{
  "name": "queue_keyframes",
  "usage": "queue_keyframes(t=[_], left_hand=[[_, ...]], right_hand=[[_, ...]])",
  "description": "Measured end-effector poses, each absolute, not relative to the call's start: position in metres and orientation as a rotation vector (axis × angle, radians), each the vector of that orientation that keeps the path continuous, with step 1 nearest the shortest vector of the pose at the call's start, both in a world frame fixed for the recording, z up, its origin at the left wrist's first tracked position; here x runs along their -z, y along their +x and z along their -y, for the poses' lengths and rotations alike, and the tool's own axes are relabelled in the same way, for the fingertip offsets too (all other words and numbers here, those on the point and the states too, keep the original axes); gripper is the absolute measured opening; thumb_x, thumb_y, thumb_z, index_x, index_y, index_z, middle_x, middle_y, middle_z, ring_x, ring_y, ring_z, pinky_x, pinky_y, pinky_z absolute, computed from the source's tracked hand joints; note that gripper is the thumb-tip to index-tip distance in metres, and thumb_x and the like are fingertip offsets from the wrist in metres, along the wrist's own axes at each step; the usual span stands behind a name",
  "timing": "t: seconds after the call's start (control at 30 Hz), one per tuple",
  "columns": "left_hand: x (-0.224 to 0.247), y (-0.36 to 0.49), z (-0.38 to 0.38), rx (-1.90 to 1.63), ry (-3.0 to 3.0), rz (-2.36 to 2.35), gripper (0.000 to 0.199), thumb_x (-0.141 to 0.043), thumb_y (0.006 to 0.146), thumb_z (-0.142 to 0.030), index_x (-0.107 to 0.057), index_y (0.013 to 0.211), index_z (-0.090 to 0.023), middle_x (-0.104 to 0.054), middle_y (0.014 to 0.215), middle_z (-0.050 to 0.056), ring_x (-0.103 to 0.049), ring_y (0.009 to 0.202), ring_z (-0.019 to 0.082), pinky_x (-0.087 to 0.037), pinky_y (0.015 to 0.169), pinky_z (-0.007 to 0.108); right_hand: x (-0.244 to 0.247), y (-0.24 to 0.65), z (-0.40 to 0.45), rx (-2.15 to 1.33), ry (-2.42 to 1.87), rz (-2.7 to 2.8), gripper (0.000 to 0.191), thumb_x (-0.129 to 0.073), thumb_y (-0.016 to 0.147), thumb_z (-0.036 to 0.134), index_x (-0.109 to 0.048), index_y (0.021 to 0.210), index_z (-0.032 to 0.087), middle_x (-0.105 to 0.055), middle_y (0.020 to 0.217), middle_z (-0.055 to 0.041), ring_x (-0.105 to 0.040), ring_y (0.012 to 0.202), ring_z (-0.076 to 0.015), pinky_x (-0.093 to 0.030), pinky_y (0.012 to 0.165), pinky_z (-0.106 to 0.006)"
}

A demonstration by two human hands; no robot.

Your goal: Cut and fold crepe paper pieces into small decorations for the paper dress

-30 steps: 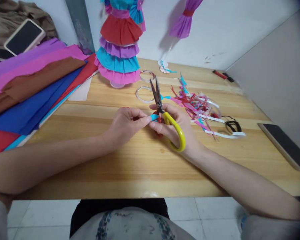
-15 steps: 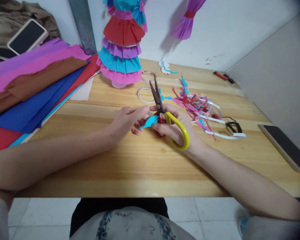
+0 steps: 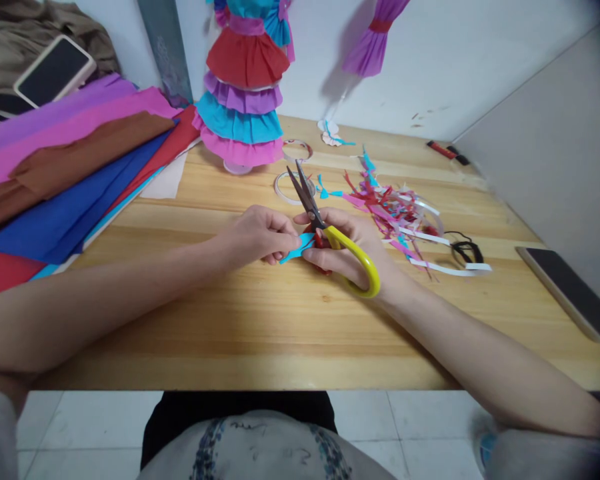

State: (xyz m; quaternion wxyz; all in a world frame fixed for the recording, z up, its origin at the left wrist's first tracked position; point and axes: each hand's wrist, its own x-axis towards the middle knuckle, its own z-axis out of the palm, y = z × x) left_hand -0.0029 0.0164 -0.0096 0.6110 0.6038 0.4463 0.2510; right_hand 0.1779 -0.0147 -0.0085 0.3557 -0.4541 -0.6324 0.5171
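Note:
My right hand (image 3: 350,243) is closed around a pair of scissors (image 3: 353,257) with yellow handles and dark blades pointing up and away. Between my two hands is a small piece of turquoise crepe paper (image 3: 298,249). My left hand (image 3: 267,235) pinches the left side of this paper, while my right thumb lies on its other end. Part of a small red thing (image 3: 319,238) shows beside the right fingers; its kind is mostly hidden. Both hands are above the middle of the wooden table (image 3: 240,333).
Layered coloured paper sheets (image 3: 80,187) lie at left, under a phone (image 3: 55,70). A ruffled paper dress (image 3: 245,100) stands at the back. Tape rolls (image 3: 294,188), paper scraps (image 3: 385,207), a black cord (image 3: 467,252) and another phone (image 3: 570,290) are around.
My left fingers have closed onto the turquoise paper's left side. The scissors' blade tips have swung a little to the left.

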Motion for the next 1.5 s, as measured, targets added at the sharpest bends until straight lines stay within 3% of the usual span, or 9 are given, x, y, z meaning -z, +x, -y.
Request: queue_keyframes(t=[0.27,0.5,0.67,1.5], left_hand=[[0.018,-0.005,-0.016,-0.588,1.171,-0.895,0.026,-0.067,0.077,-0.023,-0.057,0.053,-0.015,-0.056,0.054,-0.002,-0.05,0.049,0.007,-0.041,0.05,0.019],[0.017,-0.001,-0.008,-0.804,1.084,-1.014,0.02,-0.064,0.081,-0.019,-0.063,0.061,-0.014,-0.059,0.057,-0.001,-0.05,0.053,0.007,-0.04,0.05,0.018],[0.021,0.0,-0.006,-0.988,1.025,-1.024,0.021,-0.066,0.078,-0.021,-0.063,0.059,-0.015,-0.058,0.057,0.0,-0.051,0.054,0.008,-0.041,0.051,0.019],[0.003,0.001,0.007,-1.138,1.146,-0.962,0.021,-0.064,0.077,-0.027,-0.063,0.059,-0.017,-0.055,0.054,-0.003,-0.048,0.052,0.008,-0.041,0.05,0.019]], right_hand=[[0.015,0.181,0.011,-1.398,-1.182,1.537,0.046,-0.084,0.065,0.034,-0.061,0.103,0.021,-0.054,0.063,0.0077,-0.047,0.046,-0.009,-0.036,0.044,-0.024],[0.013,0.185,0.018,-1.235,-1.115,1.456,0.035,-0.072,0.084,0.047,-0.058,0.103,0.021,-0.052,0.057,0.0053,-0.05,0.049,-0.012,-0.037,0.048,-0.028],[0.021,0.189,0.029,-1.286,-0.972,1.578,0.043,-0.063,0.088,0.06,-0.059,0.1,0.019,-0.058,0.067,0.0025,-0.054,0.051,-0.012,-0.04,0.048,-0.027],[0.014,0.183,0.035,-1.343,-1.051,1.773,0.047,-0.058,0.09,0.065,-0.055,0.099,0.019,-0.051,0.065,0.0041,-0.046,0.047,-0.0091,-0.038,0.043,-0.023]])
